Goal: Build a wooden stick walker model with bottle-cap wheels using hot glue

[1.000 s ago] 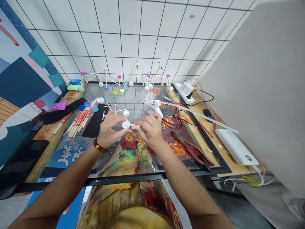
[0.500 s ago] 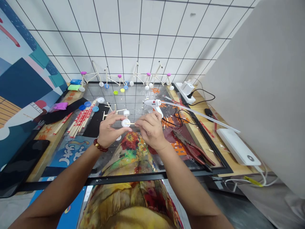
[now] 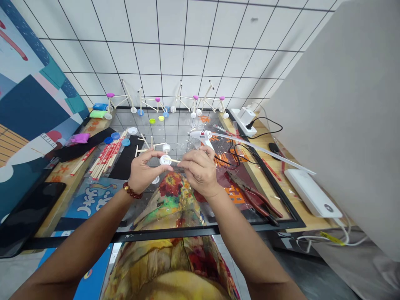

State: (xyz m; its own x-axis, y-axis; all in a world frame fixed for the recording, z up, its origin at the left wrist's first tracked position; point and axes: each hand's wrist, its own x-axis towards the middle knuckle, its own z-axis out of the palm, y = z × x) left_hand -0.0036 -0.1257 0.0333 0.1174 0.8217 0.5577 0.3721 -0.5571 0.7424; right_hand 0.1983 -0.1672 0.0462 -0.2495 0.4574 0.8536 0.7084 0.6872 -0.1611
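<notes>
My left hand [image 3: 145, 171] grips a white bottle cap [image 3: 165, 160] by its edge, between thumb and fingers, with the hollow side toward me. Pinched in my right hand [image 3: 200, 168] is a short wooden stick [image 3: 173, 160], whose left end reaches into the cap. Whether that end touches the cap's inside I cannot tell. Just beyond the cap stands a small stick frame [image 3: 151, 146] with another white cap [image 3: 166, 148] at its end. A white glue gun [image 3: 202, 135] is on the table behind my right hand.
Several small stick tricycles [image 3: 184, 100] line the tiled wall. Bundled chopsticks [image 3: 109, 154] and blue caps [image 3: 115, 136] are at left, with a phone [image 3: 31, 216] near the edge. Red-handled pliers [image 3: 253, 196], a power strip [image 3: 243, 121] and a white power bank [image 3: 312, 193] are at right.
The stick in my right hand has tilted slightly, its right end now a little lower. My left hand keeps the cap in nearly the same place.
</notes>
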